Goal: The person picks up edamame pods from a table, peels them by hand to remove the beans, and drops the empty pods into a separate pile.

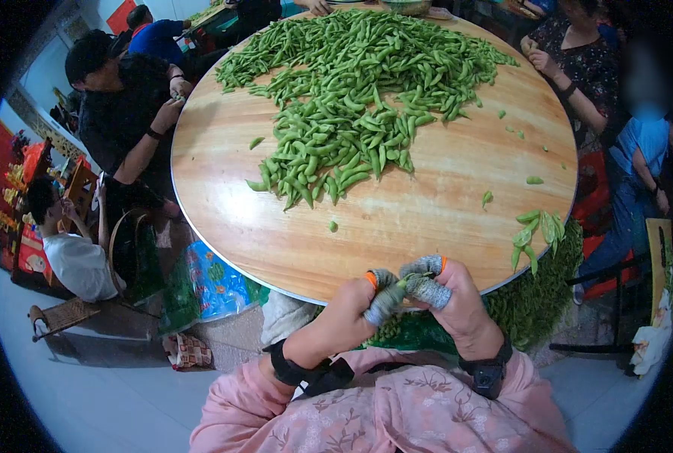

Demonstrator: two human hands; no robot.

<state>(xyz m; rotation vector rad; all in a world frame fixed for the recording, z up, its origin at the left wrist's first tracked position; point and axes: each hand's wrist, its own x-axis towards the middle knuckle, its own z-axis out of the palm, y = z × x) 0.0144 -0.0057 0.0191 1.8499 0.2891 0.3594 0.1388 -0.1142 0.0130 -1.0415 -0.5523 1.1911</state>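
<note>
At the near edge of the round table (223, 204), left hand (344, 308) and right hand (461, 306) meet, clamped on a green pod (403, 283) (mostly hidden), likely for two-sided control; grey finger wraps (431, 291) presumably give protection. The pod heap (381, 90) lies beyond, perhaps for shared reach.

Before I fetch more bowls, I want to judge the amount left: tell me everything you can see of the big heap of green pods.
The heap of green pods is a loose, unshelled mass of curved, plump, bright-green pods, overlapping at many angles. It spreads broadly toward the far side and narrows to a ragged lobe nearer the camera. It rests directly on the round, wood-grained tabletop.
</note>
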